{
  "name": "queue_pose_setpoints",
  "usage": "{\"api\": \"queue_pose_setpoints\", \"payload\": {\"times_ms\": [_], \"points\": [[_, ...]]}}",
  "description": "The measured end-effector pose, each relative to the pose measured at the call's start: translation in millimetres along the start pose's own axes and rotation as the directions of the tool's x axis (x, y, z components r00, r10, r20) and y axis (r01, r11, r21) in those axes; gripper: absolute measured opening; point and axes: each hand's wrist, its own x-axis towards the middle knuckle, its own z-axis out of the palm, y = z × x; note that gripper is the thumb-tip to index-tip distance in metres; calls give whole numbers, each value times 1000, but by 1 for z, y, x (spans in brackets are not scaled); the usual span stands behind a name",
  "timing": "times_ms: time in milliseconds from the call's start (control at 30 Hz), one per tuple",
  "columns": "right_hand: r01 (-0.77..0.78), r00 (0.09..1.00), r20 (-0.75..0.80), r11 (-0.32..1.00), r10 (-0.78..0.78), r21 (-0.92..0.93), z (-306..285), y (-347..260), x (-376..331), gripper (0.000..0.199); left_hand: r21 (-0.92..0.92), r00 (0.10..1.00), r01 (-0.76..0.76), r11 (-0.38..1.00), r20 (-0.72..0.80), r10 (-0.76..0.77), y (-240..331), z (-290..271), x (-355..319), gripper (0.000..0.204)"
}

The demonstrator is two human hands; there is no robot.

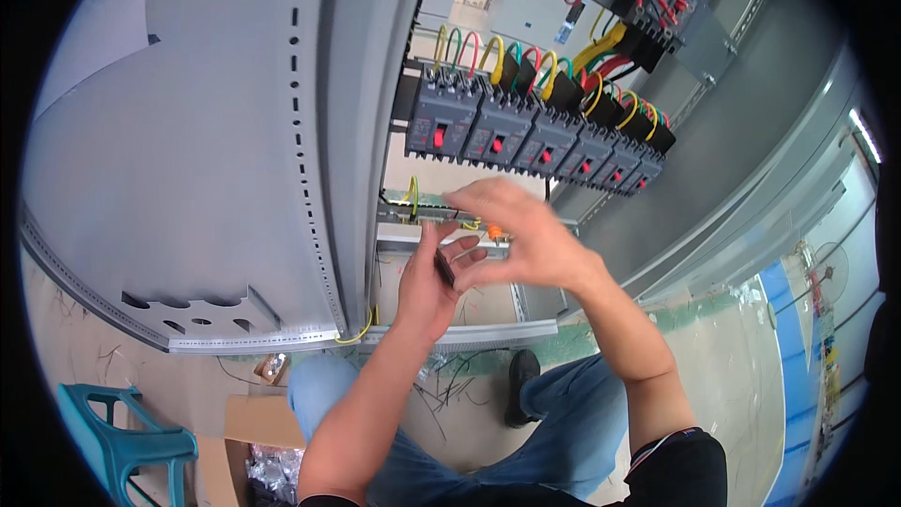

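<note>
In front of a grey electrical cabinet, my left hand [424, 297] is turned palm up with its fingers curled. It holds a small, dark, flat piece [444, 268], whose exact kind I cannot make out. Close over it comes my right hand [542, 242], slightly blurred, with thumb and fingers spread apart and nothing visible between them. The right thumb lies near the dark piece; whether it touches I cannot tell. Just behind the hands is an orange insulator [495, 233]. Above them runs a row of grey circuit breakers [497, 145] with red levers.
Yellow, green and red wires loop over the breakers. To the left stands a large grey cabinet door [188, 178]. A teal stool [122, 446] and a cardboard box [221, 469] with plastic bags are at lower left. Black wire scraps [450, 385] litter the floor by my feet.
</note>
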Motion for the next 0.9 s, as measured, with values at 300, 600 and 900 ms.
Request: {"api": "queue_pose_setpoints", "payload": {"times_ms": [300,600,900], "points": [[-267,964,145,790,224,551,50,21,-39,76,-11,994,-27,1000,104,28,-4,-1,1,58],[-410,805,123,394,580,822,57,47,-64,31,91,998,58,994,32,-61,-4,0,3,46],[-336,696,41,275,717,901,62,41,-61,33,240,994,-49,969,-84,71,1,3,-7,30]]}}
